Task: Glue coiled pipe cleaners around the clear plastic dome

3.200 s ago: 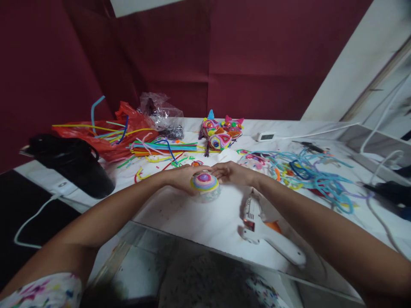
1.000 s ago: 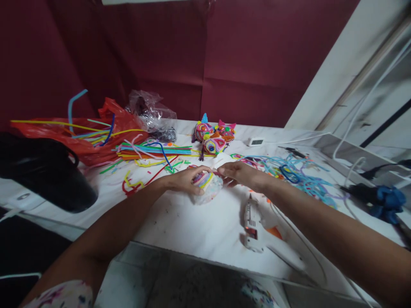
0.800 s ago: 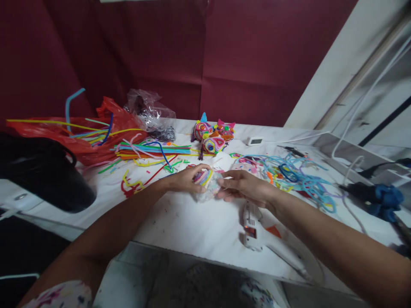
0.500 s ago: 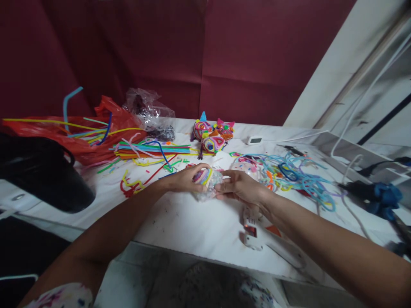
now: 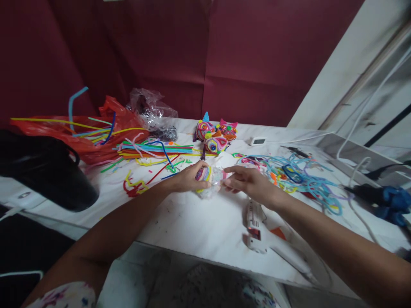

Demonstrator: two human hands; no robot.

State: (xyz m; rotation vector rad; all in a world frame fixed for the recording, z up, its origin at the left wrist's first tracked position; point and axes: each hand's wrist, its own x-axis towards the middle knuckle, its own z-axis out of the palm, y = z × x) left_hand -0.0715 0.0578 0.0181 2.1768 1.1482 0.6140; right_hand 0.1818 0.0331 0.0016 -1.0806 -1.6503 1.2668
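Note:
My left hand [image 5: 189, 176] is closed around a rounded craft piece [image 5: 208, 175] above the middle of the table. Stripes of purple, pink and yellow pipe cleaner cover its left part; the right part looks clear and whitish, like plastic. My right hand [image 5: 245, 182] is beside its right side, with thumb and fingers apart. A small pink bit shows by those fingertips, too blurred to tell whether they touch it. Below my right hand, a white hot glue gun [image 5: 261, 239] lies on the table. Several finished pipe cleaner fish [image 5: 215, 144] are grouped farther back.
Straight pipe cleaners [image 5: 160, 149] and a red plastic bag [image 5: 111, 113] lie at the left, behind a black object [image 5: 48, 175]. Tangled blue pipe cleaners [image 5: 308, 182] spread at the right. A small white display device [image 5: 257, 140] stands at the back.
My right hand's fingers have come off the craft piece and spread apart. My left hand keeps its hold. The whole view has shifted slightly, showing more of the glue gun.

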